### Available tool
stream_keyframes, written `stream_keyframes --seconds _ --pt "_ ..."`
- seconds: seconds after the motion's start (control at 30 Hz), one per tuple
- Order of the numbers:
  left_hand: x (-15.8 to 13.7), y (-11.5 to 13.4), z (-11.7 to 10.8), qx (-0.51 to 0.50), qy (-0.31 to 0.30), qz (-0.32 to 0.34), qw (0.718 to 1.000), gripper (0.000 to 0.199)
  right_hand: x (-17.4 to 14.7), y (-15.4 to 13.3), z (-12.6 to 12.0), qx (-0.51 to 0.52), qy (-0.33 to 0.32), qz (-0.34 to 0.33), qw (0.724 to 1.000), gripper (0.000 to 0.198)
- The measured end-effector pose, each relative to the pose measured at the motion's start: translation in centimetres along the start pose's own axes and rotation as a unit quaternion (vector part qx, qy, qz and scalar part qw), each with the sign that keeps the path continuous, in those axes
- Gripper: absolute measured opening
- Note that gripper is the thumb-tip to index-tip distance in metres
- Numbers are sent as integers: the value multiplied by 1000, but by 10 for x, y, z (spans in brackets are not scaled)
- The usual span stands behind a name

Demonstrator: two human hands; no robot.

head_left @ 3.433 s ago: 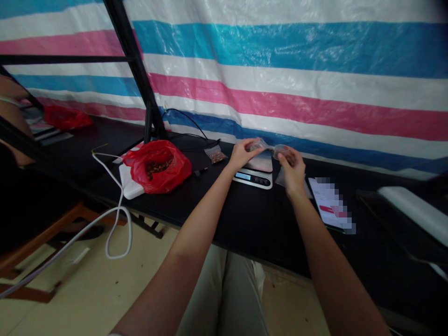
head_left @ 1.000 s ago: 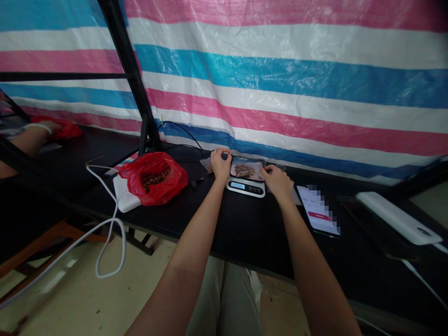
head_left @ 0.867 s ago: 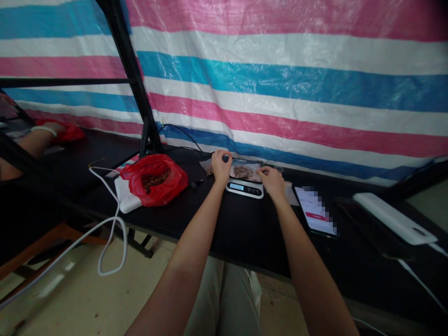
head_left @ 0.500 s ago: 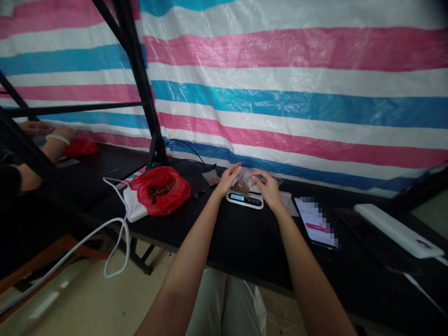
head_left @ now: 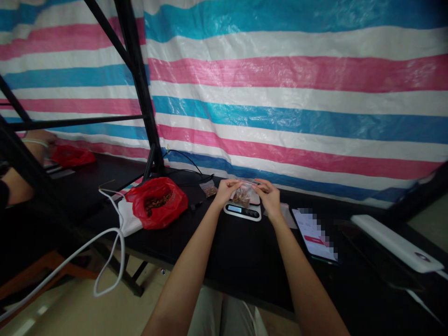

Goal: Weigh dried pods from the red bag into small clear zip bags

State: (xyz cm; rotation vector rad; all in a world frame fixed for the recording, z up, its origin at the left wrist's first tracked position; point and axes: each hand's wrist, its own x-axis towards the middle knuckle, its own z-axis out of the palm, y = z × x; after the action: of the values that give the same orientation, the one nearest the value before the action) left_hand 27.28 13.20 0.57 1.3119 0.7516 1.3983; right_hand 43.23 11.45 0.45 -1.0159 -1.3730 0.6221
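At the far left, well apart from both hands, a co-worker's arm (head_left: 16, 182) rests near a second red bag (head_left: 73, 156) on the black surface (head_left: 241, 252). Closer in, to the left of the left hand, a white cable (head_left: 105, 261) loops off the edge of the surface, and an open red bag (head_left: 157, 203) holding brown pieces lies on a white flat object (head_left: 126, 223). A small filled pouch (head_left: 210, 188) lies just left of the left hand, beside a thin black cord. The left hand (head_left: 227, 189) pinches the left end of the top edge of a small clear pouch (head_left: 242, 195) holding brown pieces; the right hand (head_left: 269, 196) pinches the right end of the same edge. The pouch hangs between the two hands, just above the digital scale (head_left: 243, 211). One second earlier the pouch lay flat on the scale platform with both hands beside it; it is now lifted clear of the platform, so the weighing step appears complete and the closing of the pouch edge is judged to be in hand. To the right of the right hand lie a phone (head_left: 315, 235) with a lit screen and, well apart, a long white device (head_left: 395, 242).
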Motion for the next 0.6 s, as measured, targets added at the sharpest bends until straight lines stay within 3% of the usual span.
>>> stream_keyframes --seconds 0.13,0.3,0.4,0.5,0.6 --pt "-2 2 3 6 -2 21 1000 37 -1 -4 0 46 31 11 998 33" --pt "-5 -4 9 23 -105 -34 994 48 1 -6 -3 77 74 26 994 35" --pt "-5 -6 11 36 -106 -45 993 45 2 -3 -3 59 45 24 997 39" --pt "-6 -5 13 55 -123 -13 991 42 2 0 -1 47 -5 30 998 38" --pt "-6 -4 16 76 -149 12 986 40 0 0 1 79 0 51 996 30"
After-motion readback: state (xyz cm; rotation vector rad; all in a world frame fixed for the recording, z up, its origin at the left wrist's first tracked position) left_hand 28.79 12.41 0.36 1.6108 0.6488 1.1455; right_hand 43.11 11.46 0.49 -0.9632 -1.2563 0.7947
